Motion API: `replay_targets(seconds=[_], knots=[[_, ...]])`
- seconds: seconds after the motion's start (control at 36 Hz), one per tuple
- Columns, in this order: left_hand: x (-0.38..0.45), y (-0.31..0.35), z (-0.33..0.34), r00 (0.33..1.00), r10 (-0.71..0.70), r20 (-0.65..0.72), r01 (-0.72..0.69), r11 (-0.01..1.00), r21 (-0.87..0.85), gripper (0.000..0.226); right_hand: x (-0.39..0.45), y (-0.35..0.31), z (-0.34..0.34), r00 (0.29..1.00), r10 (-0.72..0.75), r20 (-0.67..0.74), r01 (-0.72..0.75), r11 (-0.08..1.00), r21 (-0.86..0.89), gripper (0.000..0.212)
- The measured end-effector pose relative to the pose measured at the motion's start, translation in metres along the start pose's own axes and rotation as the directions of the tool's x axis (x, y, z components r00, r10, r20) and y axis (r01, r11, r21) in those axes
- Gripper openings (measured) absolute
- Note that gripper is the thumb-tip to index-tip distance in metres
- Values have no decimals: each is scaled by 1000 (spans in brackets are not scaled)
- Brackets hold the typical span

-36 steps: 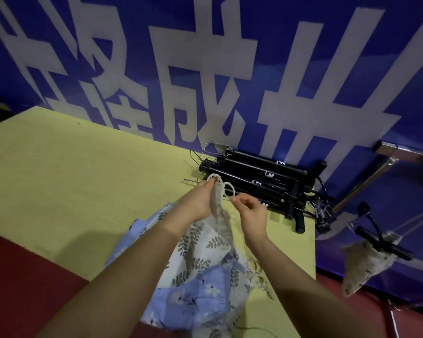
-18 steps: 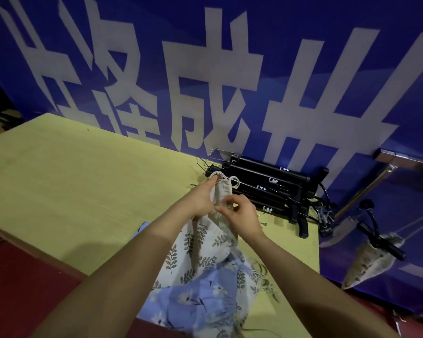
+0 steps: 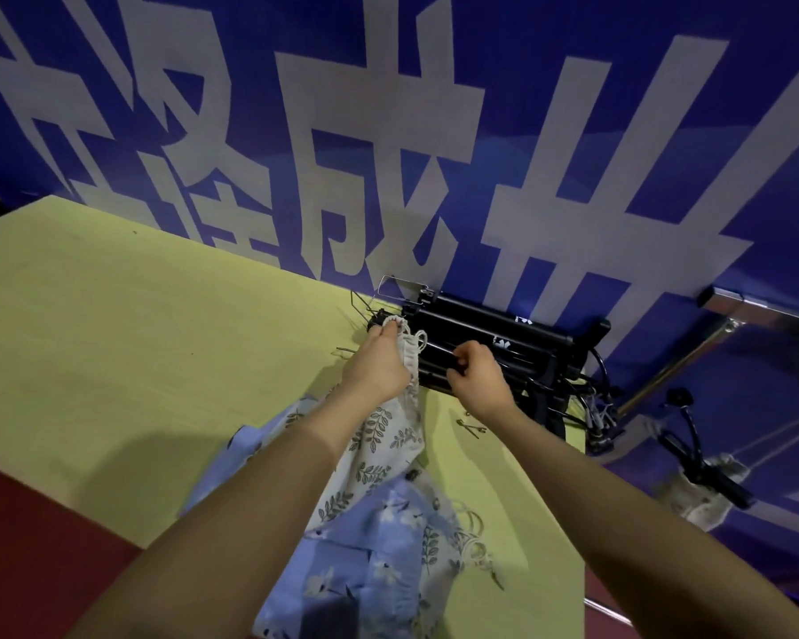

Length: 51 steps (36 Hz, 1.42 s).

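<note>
- The left hand (image 3: 379,368) grips the cream cotton garment with a green leaf print (image 3: 384,435) just below its gathered waistband (image 3: 395,321); the fingers are curled round the bunched cloth.
- The garment is lifted at the waistband end. Its lower part trails down onto the yellow-green table top (image 3: 135,315), beneath the left forearm.
- A white drawstring loop (image 3: 420,339) hangs from the waistband, between the two hands.
- The right hand (image 3: 478,378) is apart from the left. Its fingers are curled over the front bar of the stack of black plastic clip hangers (image 3: 503,334).
- The hanger stack lies at the far edge of the table, against the blue banner with large white characters (image 3: 388,131). The raised waistband sits just in front of the stack's left end.
- A light blue floral cloth (image 3: 370,537) lies on the table's near edge, partly under the leaf-print garment.
- A small metal clip (image 3: 471,426) lies on the table, near the right wrist.
</note>
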<state>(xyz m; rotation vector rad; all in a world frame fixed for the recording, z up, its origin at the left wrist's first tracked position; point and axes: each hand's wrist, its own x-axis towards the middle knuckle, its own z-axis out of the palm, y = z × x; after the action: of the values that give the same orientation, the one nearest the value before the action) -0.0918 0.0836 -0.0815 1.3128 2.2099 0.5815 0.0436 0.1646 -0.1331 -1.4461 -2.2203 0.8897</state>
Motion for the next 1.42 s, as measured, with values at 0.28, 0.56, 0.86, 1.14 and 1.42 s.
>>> replay_targets(seconds=[0.28,0.56,0.86,1.14,1.42], knots=[[29,-11,11,996,5,-86,0,999,53,54,50,29,-1,976,47,214,66,868,-492,69],[53,-24,19,999,-18,-50,22,997,69,56,83,34,23,976,-7,219,150,749,-645,59],[50,-39,9,998,-20,-60,23,999,47,57,76,17,6,972,-146,183,231,724,-650,61],[29,-27,-3,998,48,-39,-48,999,5,66,41,-3,-35,987,-157,36,152,830,-537,48],[0,-13,-5,998,-4,65,10,994,-104,79,-30,22,-43,994,-108,13,98,847,-522,51]])
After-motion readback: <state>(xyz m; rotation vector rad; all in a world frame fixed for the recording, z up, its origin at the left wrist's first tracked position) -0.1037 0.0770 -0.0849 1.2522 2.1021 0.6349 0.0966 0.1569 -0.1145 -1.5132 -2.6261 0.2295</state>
